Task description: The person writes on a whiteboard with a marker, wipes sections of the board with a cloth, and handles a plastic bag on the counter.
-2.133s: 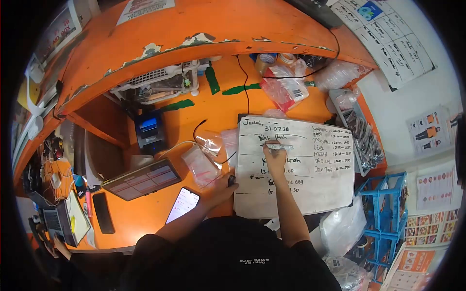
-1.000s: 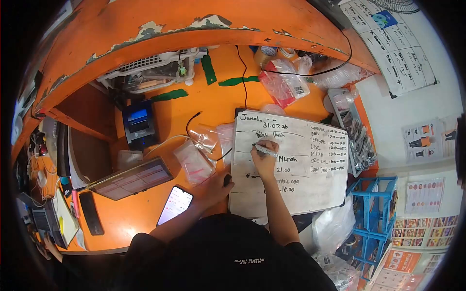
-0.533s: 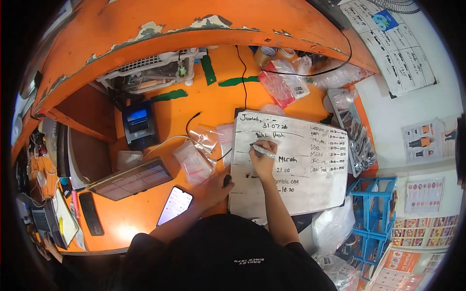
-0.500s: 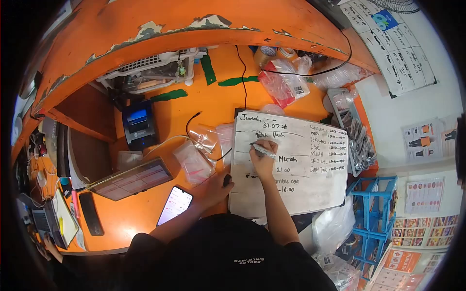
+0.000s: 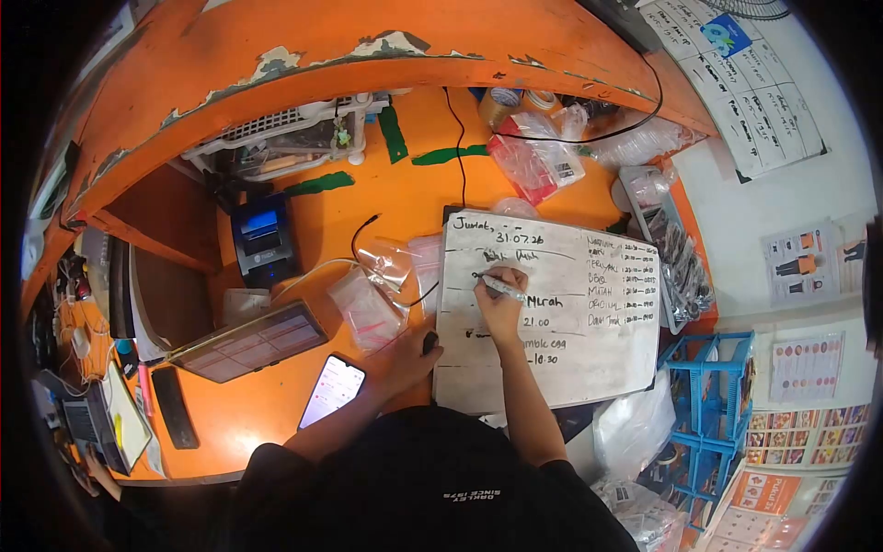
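Observation:
A whiteboard (image 5: 598, 363) with handwritten dates, words and times lies on the orange desk in front of me. My right hand (image 5: 499, 313) grips a whiteboard marker (image 5: 503, 288), its dark tip at the board's left half under a line of writing. By the board's left edge, my left hand (image 5: 409, 361) is closed around a small black object (image 5: 430, 342), mostly hidden by the fingers, whose kind I cannot make out. A lit smartphone (image 5: 332, 391) lies beside my left forearm.
A tablet (image 5: 248, 342) leans at left, near a small black printer (image 5: 264, 237). Plastic bags (image 5: 368, 308) and cables lie between it and the board. Blue stacked racks (image 5: 708, 386) and a grey tray (image 5: 676, 267) of wrapped items stand right. Another person's hand (image 5: 101, 474) shows at far left.
My right hand and the marker have shifted very slightly down on the board. My left hand stays in place with the black object.

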